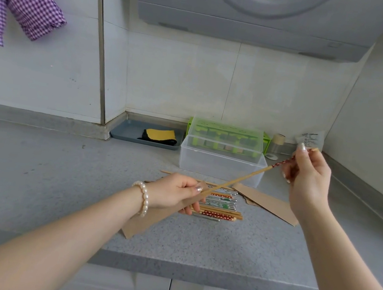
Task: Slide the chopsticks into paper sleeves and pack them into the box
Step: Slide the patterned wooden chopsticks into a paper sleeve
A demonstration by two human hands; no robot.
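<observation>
My right hand (309, 176) pinches the red-patterned top end of a wooden chopstick pair (239, 180) and holds it slanted down to the left. The tips enter the mouth of a brown paper sleeve (148, 220), which my left hand (174, 192) grips above the counter. Under my left hand lies a pile of several loose chopsticks (219, 207), some red-patterned, some metal. More brown paper sleeves (268, 202) lie flat to the right of the pile. The clear plastic box (219, 166) stands behind the pile.
A clear-lidded green organiser (226, 135) sits on top of the box. A grey tray (125, 133) with a yellow and black cloth (159, 135) is in the back corner. A small jar (276, 143) and a packet (309, 138) stand at the back right. The counter's front edge (192, 270) runs below.
</observation>
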